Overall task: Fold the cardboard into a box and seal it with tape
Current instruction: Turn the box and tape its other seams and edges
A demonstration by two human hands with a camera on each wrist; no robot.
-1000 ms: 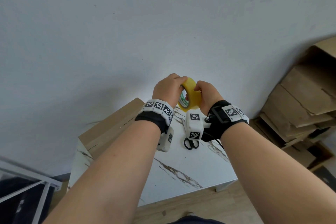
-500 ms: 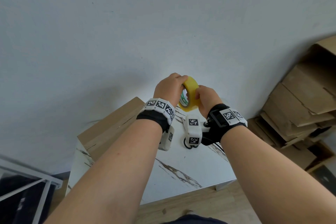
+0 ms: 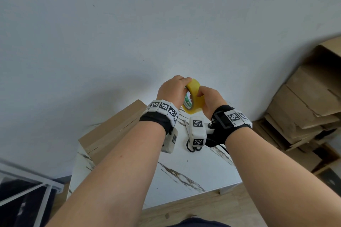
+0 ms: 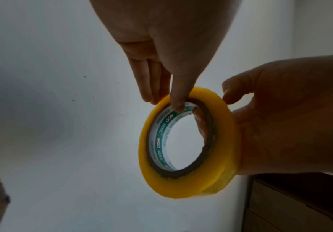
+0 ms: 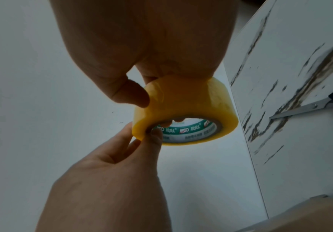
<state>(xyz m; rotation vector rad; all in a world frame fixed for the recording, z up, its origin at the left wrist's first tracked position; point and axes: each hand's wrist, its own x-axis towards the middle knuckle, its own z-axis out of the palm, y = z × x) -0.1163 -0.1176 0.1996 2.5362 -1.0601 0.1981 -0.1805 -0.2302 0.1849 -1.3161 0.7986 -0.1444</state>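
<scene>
A yellow tape roll (image 3: 194, 97) with a green-printed core is held up in front of the wall, above the table's far edge. My left hand (image 3: 172, 89) pinches its rim, one finger inside the core (image 4: 178, 106) and the others outside. My right hand (image 3: 210, 99) grips the roll's outer band (image 5: 181, 100), with its thumb (image 5: 130, 94) pressed on the yellow surface. A folded brown cardboard box (image 3: 110, 131) lies on the table's left part, below my left forearm.
Scissors (image 3: 192, 148) lie on the white marble-patterned table (image 3: 193, 171) under my right wrist, blades (image 5: 300, 108) pointing to the wall. A stack of flat cardboard (image 3: 304, 112) leans at the right. A white metal frame (image 3: 36, 186) stands lower left.
Both hands keep hold of the roll. The right hand has slid slightly down and round the roll's band, and the roll has tilted a little.
</scene>
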